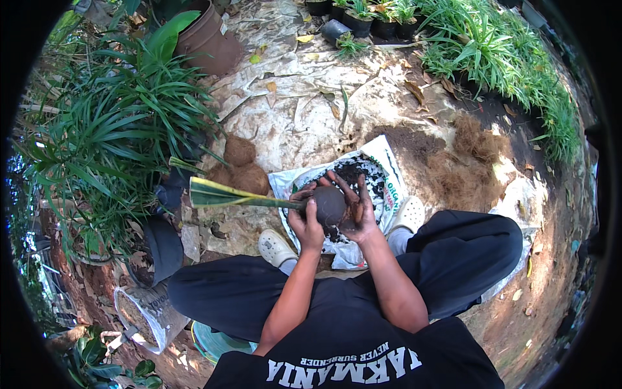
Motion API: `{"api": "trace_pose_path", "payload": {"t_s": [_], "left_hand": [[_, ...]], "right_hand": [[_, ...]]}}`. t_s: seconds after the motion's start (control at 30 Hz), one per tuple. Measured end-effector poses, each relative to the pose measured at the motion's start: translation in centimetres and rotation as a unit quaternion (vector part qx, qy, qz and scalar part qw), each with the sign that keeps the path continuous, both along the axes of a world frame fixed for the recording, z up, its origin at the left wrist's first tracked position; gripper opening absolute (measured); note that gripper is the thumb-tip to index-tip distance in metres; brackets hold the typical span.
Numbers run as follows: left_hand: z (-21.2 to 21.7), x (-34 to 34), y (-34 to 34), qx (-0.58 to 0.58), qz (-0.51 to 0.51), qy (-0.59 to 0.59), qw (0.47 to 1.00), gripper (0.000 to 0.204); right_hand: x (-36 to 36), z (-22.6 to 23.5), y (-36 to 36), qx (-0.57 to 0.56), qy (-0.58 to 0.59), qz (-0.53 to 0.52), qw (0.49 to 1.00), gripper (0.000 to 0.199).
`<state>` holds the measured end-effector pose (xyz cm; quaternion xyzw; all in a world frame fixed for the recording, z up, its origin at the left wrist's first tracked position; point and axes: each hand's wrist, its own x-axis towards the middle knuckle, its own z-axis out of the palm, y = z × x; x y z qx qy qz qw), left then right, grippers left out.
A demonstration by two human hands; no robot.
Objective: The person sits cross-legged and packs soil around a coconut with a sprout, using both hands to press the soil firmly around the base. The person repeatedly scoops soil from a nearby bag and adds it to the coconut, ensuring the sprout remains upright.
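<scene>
A dark, round ball of soil [328, 207] is in front of me over a white sack. From it a long snake plant leaf [233, 196], green with yellow edges, points left, so the plant lies on its side. My left hand [308, 223] is closed around the ball where the leaf comes out, its thumb on the near side. Beside the ball's right side is my right hand [360, 211], cupped with its fingers stretched and apart. Dark soil smears both palms. Under the hands, the printed white sack [392, 172] carries loose dark soil [350, 170].
Brown fibre balls [249, 178] rest left of the sack; loose coconut fibre [466, 165] is heaped at right. Leafy plants [129, 123] crowd the left, with a black pot [162, 249] below. Small potted plants [359, 23] stand at the far edge. My clogs [277, 246] flank the sack.
</scene>
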<state>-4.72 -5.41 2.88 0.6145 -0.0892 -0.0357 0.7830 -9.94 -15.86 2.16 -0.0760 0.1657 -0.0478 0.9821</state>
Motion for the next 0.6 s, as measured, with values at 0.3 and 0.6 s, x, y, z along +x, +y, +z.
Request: {"api": "trace_pose_path", "payload": {"t_s": [0.3, 0.6], "left_hand": [[-1.3, -0.4, 0.4, 0.107, -0.065, -0.176, 0.976, 0.017], [0.0, 0.0, 0.2, 0.132, -0.01, -0.137, 0.982, 0.018]], "right_hand": [[1.1, -1.7, 1.5, -0.116, 0.232, 0.054, 0.964, 0.076], [1.4, -1.2, 1.8, -0.155, 0.114, -0.043, 0.98, 0.073]]}}
